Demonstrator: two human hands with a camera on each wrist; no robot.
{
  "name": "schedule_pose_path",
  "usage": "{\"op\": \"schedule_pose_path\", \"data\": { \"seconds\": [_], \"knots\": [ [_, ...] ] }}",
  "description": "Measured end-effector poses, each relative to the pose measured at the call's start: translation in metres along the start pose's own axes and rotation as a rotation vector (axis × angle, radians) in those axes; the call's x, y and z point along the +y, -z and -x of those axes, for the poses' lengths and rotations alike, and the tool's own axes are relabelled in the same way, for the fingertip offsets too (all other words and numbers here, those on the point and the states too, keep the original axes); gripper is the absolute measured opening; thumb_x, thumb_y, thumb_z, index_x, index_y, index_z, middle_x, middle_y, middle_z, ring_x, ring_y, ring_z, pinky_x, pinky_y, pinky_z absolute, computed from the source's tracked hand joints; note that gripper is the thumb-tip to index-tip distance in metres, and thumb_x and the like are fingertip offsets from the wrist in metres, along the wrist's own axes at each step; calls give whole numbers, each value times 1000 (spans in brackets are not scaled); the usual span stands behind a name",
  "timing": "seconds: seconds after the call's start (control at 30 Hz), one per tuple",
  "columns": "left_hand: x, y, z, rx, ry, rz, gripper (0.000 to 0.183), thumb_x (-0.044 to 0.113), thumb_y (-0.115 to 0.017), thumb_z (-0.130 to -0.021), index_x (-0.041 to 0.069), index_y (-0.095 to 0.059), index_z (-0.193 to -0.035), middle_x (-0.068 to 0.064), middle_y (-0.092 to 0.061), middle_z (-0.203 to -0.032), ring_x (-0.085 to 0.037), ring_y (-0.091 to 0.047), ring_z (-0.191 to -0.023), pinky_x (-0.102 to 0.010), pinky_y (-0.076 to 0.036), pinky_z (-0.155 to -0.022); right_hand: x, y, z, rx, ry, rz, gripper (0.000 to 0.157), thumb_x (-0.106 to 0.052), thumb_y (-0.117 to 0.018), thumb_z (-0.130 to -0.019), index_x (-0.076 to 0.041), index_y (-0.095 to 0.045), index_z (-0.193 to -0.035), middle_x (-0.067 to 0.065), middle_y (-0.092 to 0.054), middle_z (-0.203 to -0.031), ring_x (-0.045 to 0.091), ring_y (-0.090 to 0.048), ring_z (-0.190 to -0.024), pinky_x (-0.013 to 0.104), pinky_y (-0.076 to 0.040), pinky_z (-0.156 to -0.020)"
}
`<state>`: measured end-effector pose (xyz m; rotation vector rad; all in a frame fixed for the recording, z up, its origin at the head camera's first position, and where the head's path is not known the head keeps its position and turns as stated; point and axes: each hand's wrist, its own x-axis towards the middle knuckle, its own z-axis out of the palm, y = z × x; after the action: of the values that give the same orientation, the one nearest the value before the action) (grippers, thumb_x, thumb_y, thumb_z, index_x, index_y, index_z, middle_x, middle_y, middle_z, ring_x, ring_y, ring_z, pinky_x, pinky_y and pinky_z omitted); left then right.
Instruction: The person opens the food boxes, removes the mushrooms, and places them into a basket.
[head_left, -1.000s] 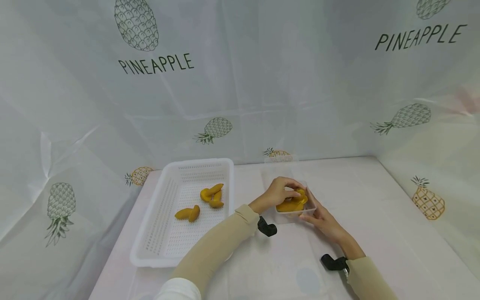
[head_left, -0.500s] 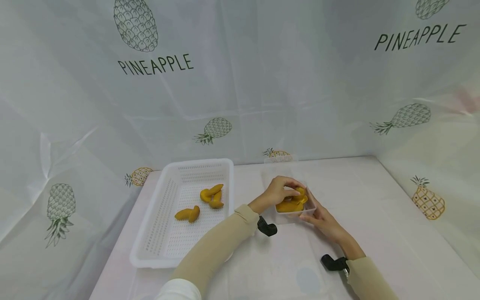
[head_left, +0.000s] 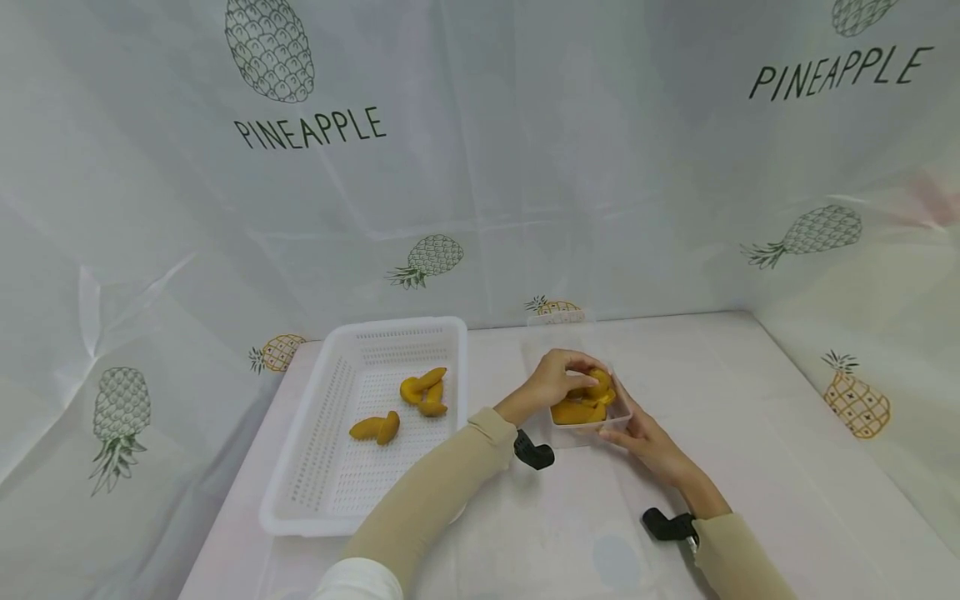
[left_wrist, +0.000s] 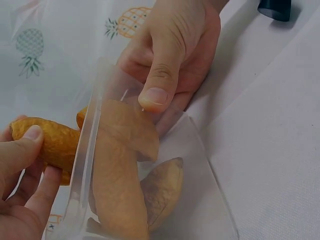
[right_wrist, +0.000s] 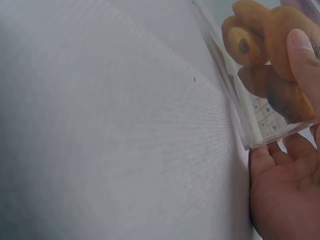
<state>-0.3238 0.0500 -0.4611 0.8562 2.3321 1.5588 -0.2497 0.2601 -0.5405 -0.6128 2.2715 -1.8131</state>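
My left hand (head_left: 551, 379) pinches a wrinkled, orange-yellow, finger-shaped piece (left_wrist: 52, 142), which looks like dried sweet potato, between thumb and fingers at the top of a clear plastic box (head_left: 588, 427). My right hand (head_left: 648, 442) holds the box from its right side. In the left wrist view its thumb (left_wrist: 156, 92) lies along the box, and the right wrist view shows its other fingers at a lower edge. Several similar pieces (left_wrist: 117, 185) lie inside, seen through the cloudy wall. My left fingers partly cover the held piece in the head view.
A white perforated basket (head_left: 461, 358) stands on the left, with several orange-yellow pieces (head_left: 431, 393) on its bottom. Behind the box lies its clear lid (head_left: 558, 337), opened back. A black wrist device (head_left: 534, 452) hangs below each wrist. A pineapple-printed sheet (head_left: 495, 167) walls the table's far side.
My left hand has shifted slightly up and away with the piece, and more of the box's contents shows below its fingers. My right hand and the box stay in place.
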Motion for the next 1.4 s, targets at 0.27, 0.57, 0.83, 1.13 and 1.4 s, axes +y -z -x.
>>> {"op": "schedule_pose_path", "data": {
  "seconds": [0.27,0.57,0.83,1.13,1.4],
  "knots": [
    [-1,2,1,21,16,20,21,10,-68,-95,7,-74,-115,-2,-72,-111,-11,-64,-105,-20,-50,-90,0,-1,0,5,-27,14,92,-11,-63,-99,-30,2,-161,0,13,-166,29,14,-148,9,-20,-106],
    [-4,5,0,23,32,73,22,8,-66,-96,6,-73,-116,-2,-71,-113,-7,-63,-103,-19,-51,-88,2,-3,-1,6,-41,-2,93,-11,-64,-99,-32,1,-161,0,14,-165,27,16,-148,62,-3,-112],
    [-5,14,0,10,32,142,24,7,-67,-96,5,-71,-119,-3,-71,-115,-7,-64,-100,-22,-54,-85,2,-5,-1,3,-44,16,92,-14,-64,-99,-27,3,-161,4,11,-166,31,11,-149,32,-14,-118],
    [-8,15,-2,4,89,234,27,7,-66,-97,6,-70,-123,-4,-70,-117,-9,-65,-102,-43,-53,-94,2,-2,-1,-11,-16,-12,91,-10,-63,-99,-32,1,-160,0,10,-166,27,11,-149,7,-18,-107],
    [-11,14,-6,5,124,354,27,5,-66,-96,4,-69,-123,-5,-70,-119,-11,-65,-103,-50,-49,-99,-1,0,0,3,-41,-6,92,-12,-65,-99,-32,0,-160,2,11,-165,28,11,-149,6,-20,-104]
  ]
}}
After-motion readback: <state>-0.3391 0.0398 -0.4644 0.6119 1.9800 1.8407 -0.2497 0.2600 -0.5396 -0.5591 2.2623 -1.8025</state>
